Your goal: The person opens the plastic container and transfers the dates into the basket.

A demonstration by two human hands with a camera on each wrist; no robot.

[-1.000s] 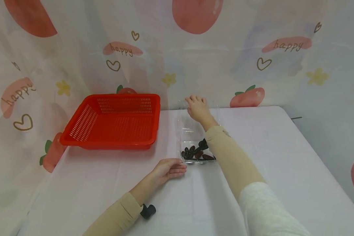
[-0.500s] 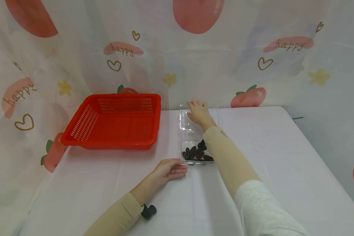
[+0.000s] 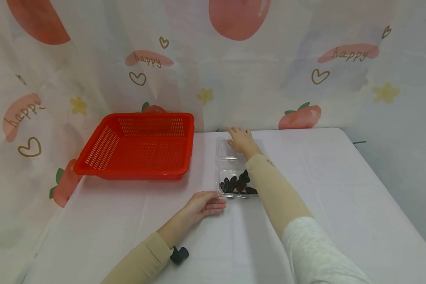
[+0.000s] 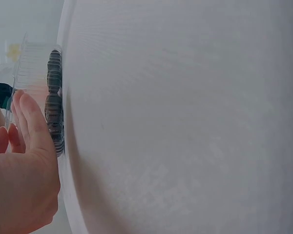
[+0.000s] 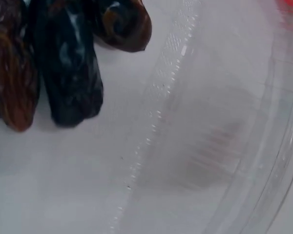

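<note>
A clear plastic clamshell box (image 3: 227, 173), hinged lid folded back, lies on the white table. Several dark brown dates (image 3: 233, 183) fill its near half; in the right wrist view a few dates (image 5: 68, 63) appear close up, wrinkled and glossy. My left hand (image 3: 202, 206) rests against the box's front left corner, fingers straight; the left wrist view has these fingers (image 4: 33, 122) along the clear wall. Over the far edge of the lid (image 3: 224, 148) lies my right hand (image 3: 242, 141), fingers spread and touching it. My right forearm covers the box's right side.
A red perforated plastic basket (image 3: 138, 157) stands at the back left of the table (image 3: 323, 189). Behind hangs a fruit-patterned curtain (image 3: 241, 79). Black wrist-camera mounts show at the left wrist (image 3: 179, 255) and above the dates.
My right hand has moved down and slightly nearer with the lid, whose upper edge has dropped from against the curtain to near table level. The left hand has stayed in place.
</note>
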